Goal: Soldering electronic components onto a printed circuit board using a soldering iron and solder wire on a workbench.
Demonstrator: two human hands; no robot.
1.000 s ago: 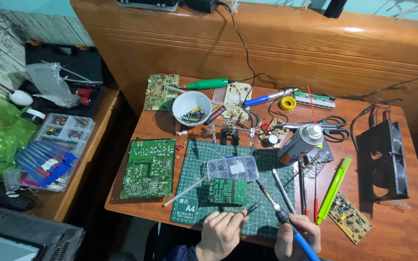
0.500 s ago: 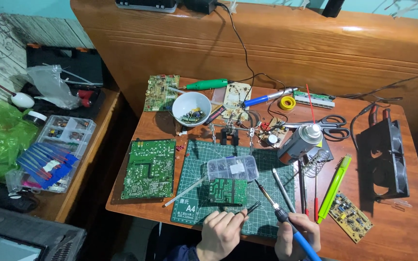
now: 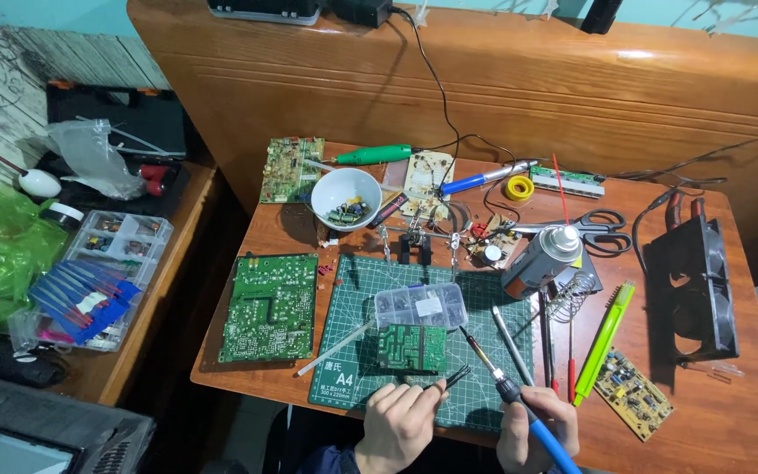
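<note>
My left hand [image 3: 394, 427] holds thin black tweezers [image 3: 452, 379] whose tips point up and right, just right of a small green circuit board [image 3: 411, 348]. My right hand [image 3: 532, 432] grips a blue-handled soldering iron [image 3: 519, 399]; its metal tip reaches toward the board's upper right corner. The board lies on a green cutting mat [image 3: 348, 351] at the table's front. A clear plastic parts box [image 3: 420, 306] sits just behind the board.
A large green circuit board [image 3: 271, 306] lies left of the mat. A white bowl [image 3: 346, 198] of parts, a spray can [image 3: 542, 261], scissors [image 3: 603, 229], a black fan [image 3: 693, 286] and a green tool [image 3: 604, 341] crowd the table. A parts organiser [image 3: 107, 263] sits on the left side table.
</note>
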